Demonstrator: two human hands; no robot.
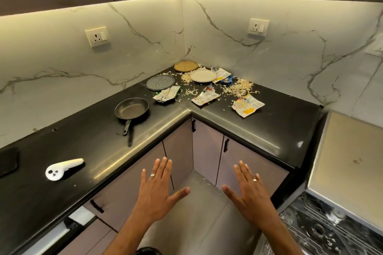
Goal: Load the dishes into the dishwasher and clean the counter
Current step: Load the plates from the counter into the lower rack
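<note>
Torn wrappers [247,106] and crumbs [238,88] (scattered) surround three plates [203,76] on the corner surface [83,141]; frying pan [131,111] nearer. Both hands, left hand [154,191] and right hand [249,194], hover spread, well apart from them.

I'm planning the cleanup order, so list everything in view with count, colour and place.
Round plates: three, brown, cream and grey speckled, in the counter's corner.
Black frying pan: one, left counter run, handle toward the edge.
Torn foil wrappers: about six, white, yellow, blue, among the plates.
Pale flaky crumbs: scattered, corner.
White handheld controller: one, near left counter.
Black flat object: one, far left edge.
Wall sockets: two, white, on the backsplash.
Dishwasher rack: one, metal, lower right.
Left hand: open, empty.
Right hand: open, empty.
</note>
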